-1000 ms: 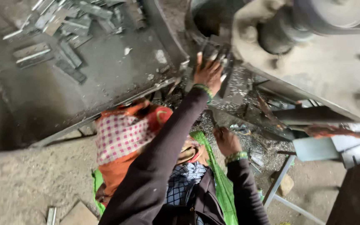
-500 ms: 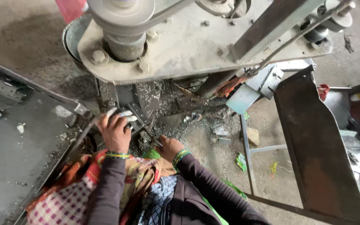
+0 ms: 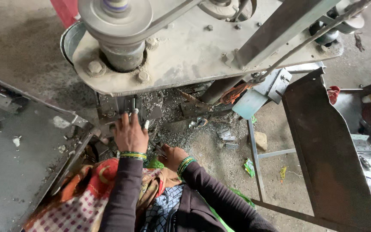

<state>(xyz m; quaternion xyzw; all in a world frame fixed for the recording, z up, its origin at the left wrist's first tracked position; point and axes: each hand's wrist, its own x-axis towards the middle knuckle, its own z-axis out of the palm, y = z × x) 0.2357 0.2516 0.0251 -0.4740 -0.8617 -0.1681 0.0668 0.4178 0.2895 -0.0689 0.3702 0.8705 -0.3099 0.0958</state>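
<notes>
L hand (image 3: 130,134) fingers spread flat on metal piece (image 3: 123,106) under press (image 3: 194,47). R hand (image 3: 173,157) fingers clenched, contents can't tell, beside scrap (image 3: 226,136).

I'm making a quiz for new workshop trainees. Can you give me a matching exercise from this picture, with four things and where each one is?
Things:
1. left hand
2. right hand
3. pulley wheel
4. rusty metal chute

Places:
A. at the top, on the grey machine plate
B. lower, beside the green bangles, among metal scraps
C. at the right side, slanting down
D. pressed on the small metal parts under the machine plate

Pairs: 1-D, 2-B, 3-A, 4-C
</notes>
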